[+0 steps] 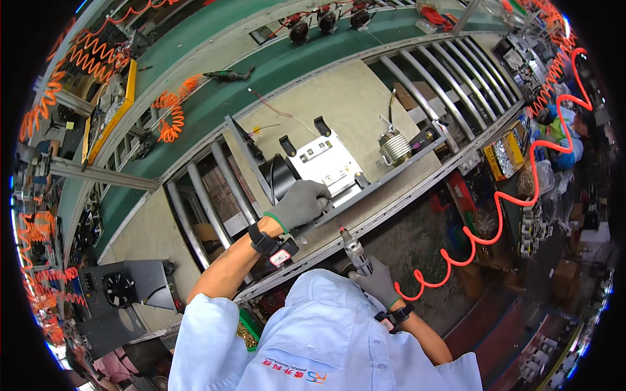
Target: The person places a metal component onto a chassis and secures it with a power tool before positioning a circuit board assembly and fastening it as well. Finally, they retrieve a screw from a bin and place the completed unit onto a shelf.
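My right hand [377, 284], in a grey glove, is wrapped round a silver air screwdriver [357, 253]. Its bit points up toward the near edge of a dark grey metal panel [385, 181]. At the panel's inner side, my gloved left hand [301, 203] has its fingers curled together beside a white, finned box [324, 163]; what they pinch is hidden. A black round part [280, 177] sits just left of the box. Toward the panel's right end stands a small ribbed metal motor or cylinder [395, 148]. Loose thin wires trail beyond the box.
The assembly rests on a beige board [352, 91] over a roller conveyor [450, 85]. An orange coiled air hose [460, 254] runs by my right hand. A second panel with a fan [119, 289] lies at left. A green bin of small brass-coloured parts [248, 331] is by my left side.
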`<control>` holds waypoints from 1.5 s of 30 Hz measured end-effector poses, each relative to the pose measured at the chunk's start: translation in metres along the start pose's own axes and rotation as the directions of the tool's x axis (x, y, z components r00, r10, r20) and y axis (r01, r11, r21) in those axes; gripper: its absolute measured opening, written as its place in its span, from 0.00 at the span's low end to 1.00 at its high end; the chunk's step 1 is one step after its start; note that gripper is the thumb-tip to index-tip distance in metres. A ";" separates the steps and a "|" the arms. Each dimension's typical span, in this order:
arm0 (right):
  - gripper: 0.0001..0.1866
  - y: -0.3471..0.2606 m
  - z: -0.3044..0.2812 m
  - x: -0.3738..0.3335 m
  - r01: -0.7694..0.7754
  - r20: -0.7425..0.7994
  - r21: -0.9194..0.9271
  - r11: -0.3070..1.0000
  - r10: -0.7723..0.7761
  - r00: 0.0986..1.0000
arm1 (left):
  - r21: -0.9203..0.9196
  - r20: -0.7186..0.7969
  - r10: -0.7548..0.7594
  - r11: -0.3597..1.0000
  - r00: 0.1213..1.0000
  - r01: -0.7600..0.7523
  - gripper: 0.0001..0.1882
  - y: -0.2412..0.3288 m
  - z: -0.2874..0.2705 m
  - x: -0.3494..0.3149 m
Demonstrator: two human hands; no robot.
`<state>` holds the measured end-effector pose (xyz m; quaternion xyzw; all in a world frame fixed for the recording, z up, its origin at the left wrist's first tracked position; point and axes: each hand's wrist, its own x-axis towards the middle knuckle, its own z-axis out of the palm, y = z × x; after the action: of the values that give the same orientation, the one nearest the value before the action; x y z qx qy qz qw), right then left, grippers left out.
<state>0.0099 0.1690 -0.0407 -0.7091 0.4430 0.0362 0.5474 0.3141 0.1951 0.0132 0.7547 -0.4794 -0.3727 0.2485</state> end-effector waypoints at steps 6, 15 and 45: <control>0.21 -0.005 0.000 0.003 -0.045 0.026 0.065 0.997 0.043 0.999 | -0.109 0.053 0.006 0.994 0.999 0.000 0.10 -0.006 -0.004 0.003; 0.21 -0.006 0.002 0.006 -0.084 0.042 0.006 0.996 0.084 0.996 | 0.048 0.068 0.093 0.994 0.993 -0.096 0.08 -0.021 0.013 0.018; 0.25 -0.018 -0.033 -0.017 -0.051 0.149 0.125 0.991 0.032 0.988 | 0.067 0.184 -0.069 0.996 0.980 0.058 0.14 0.008 0.011 0.006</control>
<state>-0.0029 0.1522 -0.0053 -0.6585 0.4176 0.0713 0.6221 0.3025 0.1859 0.0109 0.7386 -0.4874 -0.4346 0.1674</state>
